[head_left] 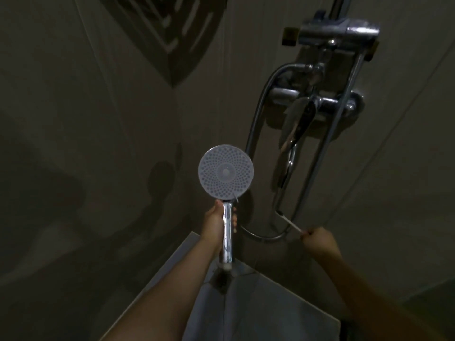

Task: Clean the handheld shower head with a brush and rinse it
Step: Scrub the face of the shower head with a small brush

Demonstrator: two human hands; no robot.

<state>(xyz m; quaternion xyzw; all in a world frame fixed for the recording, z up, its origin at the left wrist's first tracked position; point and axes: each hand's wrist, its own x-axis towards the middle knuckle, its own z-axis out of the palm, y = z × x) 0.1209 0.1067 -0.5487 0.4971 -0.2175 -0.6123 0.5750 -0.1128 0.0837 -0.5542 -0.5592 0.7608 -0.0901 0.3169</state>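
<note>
The handheld shower head [225, 172] has a round pale face full of small nozzle holes, turned toward me, on a chrome handle. My left hand [217, 223] grips that handle upright in the middle of the view. My right hand [318, 241] is off to the right, closed on a thin brush [289, 220] with a white handle and a dark tip. The brush points up-left toward the hose [261, 236] and is well clear of the shower face. No water is running.
The chrome mixer with its lever [301, 121] and the upper bracket [338, 32] are fixed to the wall at the upper right. The hose loops down from the mixer. A light tiled ledge corner [270, 291] lies below my arms. The room is dim.
</note>
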